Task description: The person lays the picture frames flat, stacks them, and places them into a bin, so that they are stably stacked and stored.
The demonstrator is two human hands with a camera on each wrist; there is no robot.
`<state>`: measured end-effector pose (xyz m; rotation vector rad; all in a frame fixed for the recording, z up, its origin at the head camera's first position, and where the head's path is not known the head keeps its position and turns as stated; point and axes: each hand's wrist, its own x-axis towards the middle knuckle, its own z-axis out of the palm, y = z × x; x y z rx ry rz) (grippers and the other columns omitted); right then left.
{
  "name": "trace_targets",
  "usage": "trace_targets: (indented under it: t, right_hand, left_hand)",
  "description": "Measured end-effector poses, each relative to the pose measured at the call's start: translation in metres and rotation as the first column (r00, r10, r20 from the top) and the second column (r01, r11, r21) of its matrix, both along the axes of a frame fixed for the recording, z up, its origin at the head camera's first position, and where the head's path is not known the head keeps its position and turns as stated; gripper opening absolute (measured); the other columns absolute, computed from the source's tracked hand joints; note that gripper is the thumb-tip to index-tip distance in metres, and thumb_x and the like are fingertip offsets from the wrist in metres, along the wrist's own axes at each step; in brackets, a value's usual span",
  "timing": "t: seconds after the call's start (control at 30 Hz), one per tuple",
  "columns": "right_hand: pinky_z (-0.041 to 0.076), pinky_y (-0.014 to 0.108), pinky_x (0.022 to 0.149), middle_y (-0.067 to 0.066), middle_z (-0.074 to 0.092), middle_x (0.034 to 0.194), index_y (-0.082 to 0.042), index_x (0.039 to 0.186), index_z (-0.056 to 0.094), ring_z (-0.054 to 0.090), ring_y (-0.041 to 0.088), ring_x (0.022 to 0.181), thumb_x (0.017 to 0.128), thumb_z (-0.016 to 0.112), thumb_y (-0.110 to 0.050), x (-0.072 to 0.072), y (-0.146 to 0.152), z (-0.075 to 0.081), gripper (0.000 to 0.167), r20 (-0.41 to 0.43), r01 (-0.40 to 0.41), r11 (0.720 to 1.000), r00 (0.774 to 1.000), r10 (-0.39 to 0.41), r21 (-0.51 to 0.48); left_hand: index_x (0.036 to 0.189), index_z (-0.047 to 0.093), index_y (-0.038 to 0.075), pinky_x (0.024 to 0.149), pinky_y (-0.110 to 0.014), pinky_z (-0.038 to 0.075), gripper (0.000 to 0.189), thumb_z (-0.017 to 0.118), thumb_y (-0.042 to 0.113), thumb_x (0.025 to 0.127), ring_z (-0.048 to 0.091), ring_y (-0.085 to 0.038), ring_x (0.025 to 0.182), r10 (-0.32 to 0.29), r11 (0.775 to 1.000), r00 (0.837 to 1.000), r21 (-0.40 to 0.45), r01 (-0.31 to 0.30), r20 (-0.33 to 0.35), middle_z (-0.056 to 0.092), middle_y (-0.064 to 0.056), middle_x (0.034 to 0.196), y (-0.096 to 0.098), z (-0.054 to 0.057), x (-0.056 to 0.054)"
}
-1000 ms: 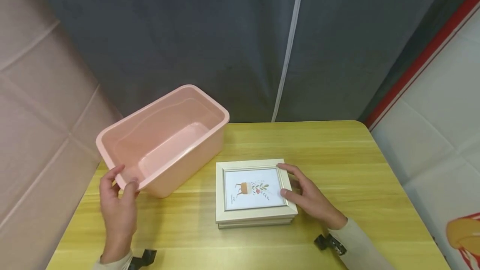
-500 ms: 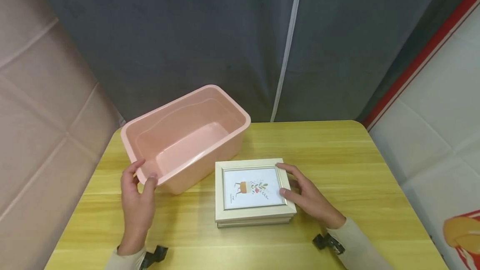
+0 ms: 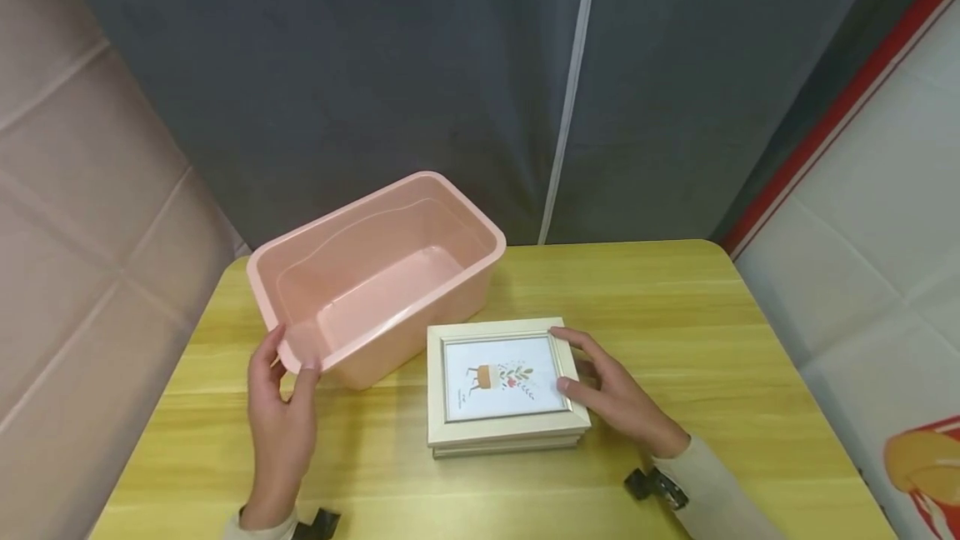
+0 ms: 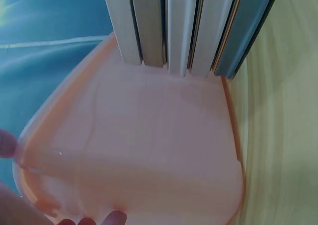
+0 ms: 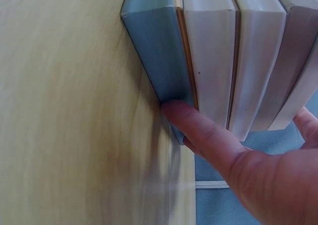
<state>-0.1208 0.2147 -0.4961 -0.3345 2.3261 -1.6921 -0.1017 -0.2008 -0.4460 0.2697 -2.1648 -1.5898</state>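
A pink plastic basin [image 3: 390, 332] stands on the table, angled towards the back. My left hand [image 3: 281, 436] grips the rim at its near-left corner, thumb on one side of the corner and fingers on the other. Right of the basin lies a neat stack of several cream picture frames [image 3: 438, 382]; the top one shows a plant-pot print. My right hand [image 3: 626, 398] holds the stack at its right edge, two fingertips showing near the top frame's border. In the right wrist view one finger [image 5: 208, 135] touches the blue-looking bottom frame [image 5: 159, 51] close to the tabletop.
The wood-patterned table [image 3: 675, 307] has a rounded far-right corner. Behind it hangs a dark grey curtain [image 3: 337, 82]. Padded pale panels [image 3: 97, 215] border the left side, and a white wall [image 3: 885, 257] with a red strip borders the right.
My left hand has brought the basin to the right, nearer the frames, most of it in the first half second. The right hand and the stack have hardly moved.
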Motion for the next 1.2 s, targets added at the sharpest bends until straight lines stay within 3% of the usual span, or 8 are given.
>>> trace_targets:
  t: [0.23,0.4,0.6,0.73,0.8,0.87,1.03,1.2]
  right_hand:
    - [0.053,0.059,0.105,0.014,0.024,0.174,-0.035,0.162,0.037,0.048,0.055,0.143,0.105,0.066,-0.025,0.001,-0.001,0.000,0.066,-0.004,-0.002,1.000,1.000,0.002,-0.009]
    - [0.053,0.057,0.104,0.019,0.023,0.174,-0.031,0.162,0.037,0.049,0.056,0.141,0.106,0.065,-0.024,0.001,0.000,-0.001,0.064,-0.028,-0.004,1.000,1.000,0.004,0.005]
    - [0.052,0.056,0.105,0.018,0.025,0.173,-0.031,0.163,0.037,0.049,0.055,0.142,0.106,0.065,-0.023,0.000,-0.001,0.000,0.064,-0.031,-0.007,1.000,1.000,0.007,-0.002]
    - [0.049,0.062,0.109,0.015,0.026,0.173,-0.036,0.163,0.036,0.048,0.054,0.144,0.105,0.066,-0.026,0.001,-0.001,0.001,0.066,-0.016,0.002,1.000,1.000,-0.002,0.005]
    - [0.048,0.066,0.110,0.015,0.026,0.173,-0.037,0.163,0.035,0.047,0.054,0.144,0.105,0.066,-0.027,0.002,-0.001,0.001,0.066,-0.017,0.004,1.000,1.000,-0.004,0.011]
    - [0.048,0.067,0.109,0.015,0.026,0.173,-0.037,0.164,0.034,0.046,0.055,0.144,0.105,0.065,-0.027,0.003,-0.001,0.001,0.067,-0.020,0.005,1.000,1.000,-0.005,0.014]
    - [0.051,0.063,0.108,0.018,0.026,0.173,-0.036,0.166,0.031,0.046,0.055,0.144,0.106,0.064,-0.027,0.006,-0.001,0.000,0.069,-0.032,-0.001,1.000,0.999,0.001,0.012]
    - [0.050,0.054,0.104,0.018,0.028,0.172,-0.036,0.166,0.030,0.048,0.053,0.143,0.106,0.064,-0.026,0.008,-0.003,0.000,0.070,-0.037,0.002,1.000,0.999,-0.001,0.009]
  left_hand:
    - [0.160,0.043,0.017,0.091,-0.006,0.052,0.067,0.064,-0.003,0.099,0.050,-0.012,0.135,0.039,0.998,0.999,-0.051,-0.040,-0.030,0.038,0.003,0.149,0.014,0.003,0.031]
    - [0.153,0.047,0.000,0.092,-0.007,0.053,0.061,0.063,-0.012,0.095,0.053,-0.015,0.126,0.015,0.999,0.987,-0.036,-0.020,-0.157,0.039,0.003,0.143,0.029,0.003,0.046]
    - [0.133,0.050,-0.022,0.097,-0.012,0.054,0.053,0.061,-0.025,0.082,0.051,-0.019,0.126,-0.037,0.999,0.918,-0.042,0.022,-0.394,0.044,-0.010,0.145,0.043,-0.012,0.046]
    - [0.122,0.053,-0.026,0.101,-0.015,0.054,0.047,0.060,-0.026,0.075,0.053,-0.020,0.126,-0.089,0.996,0.854,-0.069,0.063,-0.512,0.050,-0.018,0.139,0.051,-0.021,0.037]
    - [0.118,0.057,-0.024,0.104,-0.017,0.053,0.044,0.062,-0.023,0.074,0.055,-0.019,0.125,-0.136,0.990,0.837,-0.112,0.090,-0.530,0.054,-0.021,0.133,0.057,-0.024,0.034]
    - [0.118,0.060,-0.020,0.106,-0.018,0.051,0.044,0.064,-0.020,0.075,0.056,-0.018,0.125,-0.185,0.980,0.846,-0.159,0.121,-0.500,0.056,-0.023,0.130,0.062,-0.026,0.032]
    - [0.135,0.060,-0.004,0.106,-0.020,0.052,0.051,0.072,-0.013,0.085,0.056,-0.015,0.128,-0.304,0.946,0.922,-0.195,0.260,-0.241,0.060,-0.015,0.137,0.071,-0.028,0.027]
    - [0.149,0.054,0.009,0.102,-0.035,0.059,0.061,0.074,-0.002,0.092,0.056,-0.025,0.127,-0.381,0.920,0.923,-0.121,0.373,-0.049,0.058,-0.012,0.142,0.077,-0.036,0.018]
